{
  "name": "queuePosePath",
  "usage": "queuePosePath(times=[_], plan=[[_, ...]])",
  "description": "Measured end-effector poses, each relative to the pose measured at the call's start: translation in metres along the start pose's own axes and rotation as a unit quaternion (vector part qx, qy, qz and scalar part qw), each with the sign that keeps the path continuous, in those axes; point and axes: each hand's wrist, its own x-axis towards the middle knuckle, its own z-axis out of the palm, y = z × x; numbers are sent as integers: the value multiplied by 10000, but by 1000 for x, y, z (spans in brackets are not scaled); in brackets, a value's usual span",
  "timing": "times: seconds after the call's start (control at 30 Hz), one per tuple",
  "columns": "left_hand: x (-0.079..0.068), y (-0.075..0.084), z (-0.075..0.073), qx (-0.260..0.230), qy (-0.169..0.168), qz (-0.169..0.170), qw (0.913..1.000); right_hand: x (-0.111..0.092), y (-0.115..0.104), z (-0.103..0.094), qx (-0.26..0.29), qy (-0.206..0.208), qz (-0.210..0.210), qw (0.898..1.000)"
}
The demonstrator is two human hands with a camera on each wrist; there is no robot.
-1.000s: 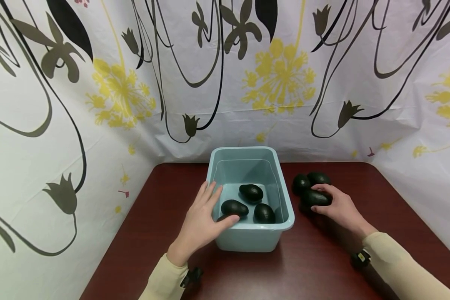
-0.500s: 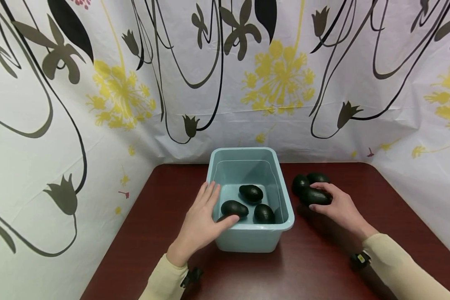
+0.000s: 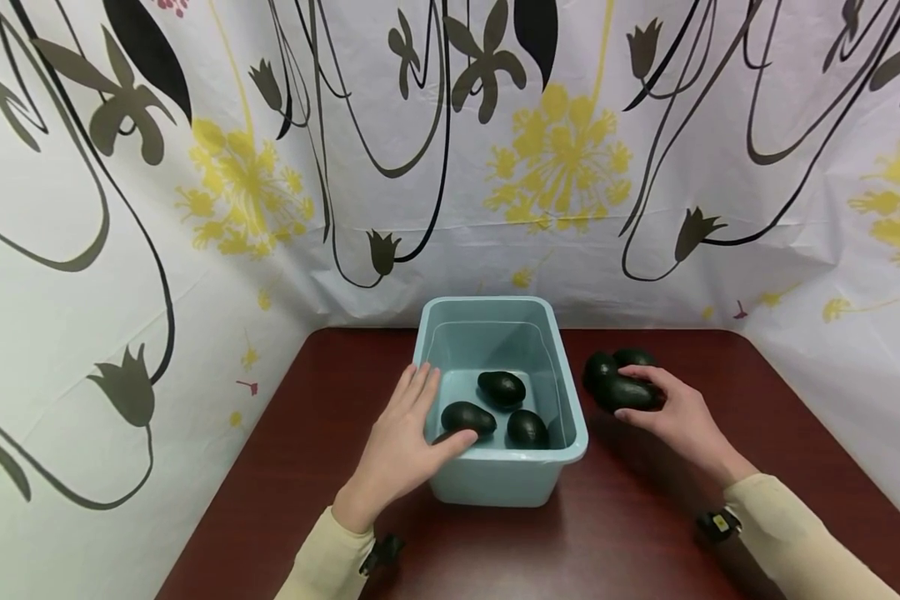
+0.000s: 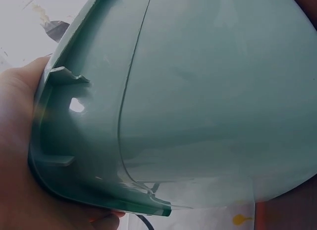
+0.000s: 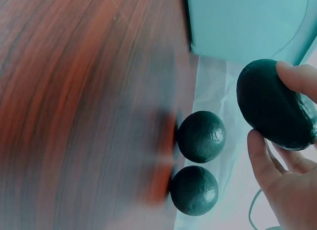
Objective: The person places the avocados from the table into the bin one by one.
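Observation:
In the head view a pale blue plastic bin (image 3: 495, 482) stands on the table with several dark green avocados (image 3: 528, 429) on its floor, one partly hidden by my left thumb. My left hand (image 3: 397, 450) rests over the bin's near left corner, fingers straight along the rim. The left wrist view has the bin's outer wall (image 4: 213, 101) and part of that hand at the rim. To the right of the bin, my right hand (image 3: 678, 412) grips an avocado (image 5: 272, 103) between thumb and fingers, off the table in the right wrist view. Two other avocados (image 5: 201, 137) sit close behind it.
The dark red-brown wooden table (image 3: 487, 550) reaches back to a white patterned cloth (image 3: 450, 192) hanging behind and at the sides. Black wrist devices (image 3: 720, 523) sit at both sleeves.
The avocado in my right hand has risen and tilted a little, its shadow on the table shifting. My left hand stays on the bin's corner.

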Motion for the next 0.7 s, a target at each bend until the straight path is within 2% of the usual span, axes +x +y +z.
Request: queuePosePath(times=[0.57,0.7], plan=[[0,-1,1,11,71,25,10000,-1,-11,0,185,542,-397,9976],[0,0,1,11,46,4,10000,-1,-20,-2,245,659,-571,9959]])
